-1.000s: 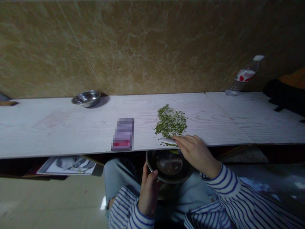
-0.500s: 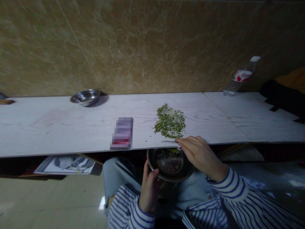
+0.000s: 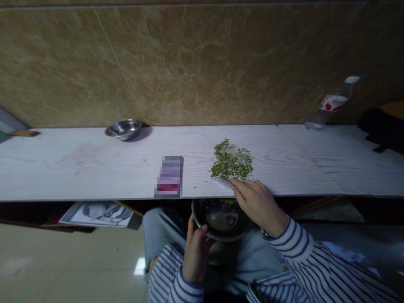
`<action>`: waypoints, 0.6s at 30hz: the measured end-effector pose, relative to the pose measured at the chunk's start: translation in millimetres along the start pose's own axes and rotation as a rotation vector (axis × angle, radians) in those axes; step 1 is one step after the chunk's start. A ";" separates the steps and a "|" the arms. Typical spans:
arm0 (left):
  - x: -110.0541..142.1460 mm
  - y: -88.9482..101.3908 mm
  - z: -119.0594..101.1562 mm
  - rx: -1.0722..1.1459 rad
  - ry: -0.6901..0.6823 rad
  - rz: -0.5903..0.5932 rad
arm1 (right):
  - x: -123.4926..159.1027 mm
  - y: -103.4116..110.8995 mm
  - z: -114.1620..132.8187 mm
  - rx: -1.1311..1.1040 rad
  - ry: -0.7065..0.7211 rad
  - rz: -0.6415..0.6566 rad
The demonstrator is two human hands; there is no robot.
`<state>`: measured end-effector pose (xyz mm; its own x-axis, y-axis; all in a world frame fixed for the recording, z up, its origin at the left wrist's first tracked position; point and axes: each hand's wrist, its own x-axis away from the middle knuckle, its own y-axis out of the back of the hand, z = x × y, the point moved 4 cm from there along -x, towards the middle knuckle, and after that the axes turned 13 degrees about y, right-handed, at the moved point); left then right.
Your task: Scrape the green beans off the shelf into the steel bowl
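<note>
My left hand (image 3: 197,256) grips the near left rim of a metal bowl (image 3: 208,233), held over my lap just below the table's front edge. Some green bits show inside the bowl near its far side, and its right part is hidden behind my right hand (image 3: 257,204). That hand pinches a thin, flat, whitish card-like piece (image 3: 222,182), tilted at the near edge of a spread of small green grains (image 3: 232,162), which look like mung beans. A few stray grains lie left of the spread.
On the white table (image 3: 78,176) lies a blurred-out, phone-shaped object (image 3: 170,174). A second metal bowl (image 3: 123,130) stands by the wall. At the right are a plastic bottle (image 3: 333,103) and a dark cloth item (image 3: 381,128). An open drawer (image 3: 97,214) juts out below left.
The flat piece has turned from nearly edge-on to show its face, and now sits closer to the grains. The whole view has shifted slightly. My left hand keeps hold of the bowl.
</note>
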<state>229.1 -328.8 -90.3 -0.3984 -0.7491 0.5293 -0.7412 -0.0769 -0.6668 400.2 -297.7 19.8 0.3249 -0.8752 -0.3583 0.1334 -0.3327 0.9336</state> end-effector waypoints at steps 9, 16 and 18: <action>3.2 14.1 -18.7 0.018 -0.064 -0.015 | -20.5 -9.0 11.7 -0.018 0.060 0.007; 7.7 23.1 -27.2 0.057 -0.091 -0.066 | -39.1 -14.6 25.1 -0.115 0.146 0.041; 9.1 25.4 -27.4 0.058 -0.084 -0.081 | -39.4 -12.7 29.3 -0.162 0.185 0.052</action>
<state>191.9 -319.6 -88.0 -0.2904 -0.7912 0.5382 -0.7356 -0.1751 -0.6544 358.2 -269.2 22.3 0.4993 -0.8055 -0.3193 0.2560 -0.2149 0.9425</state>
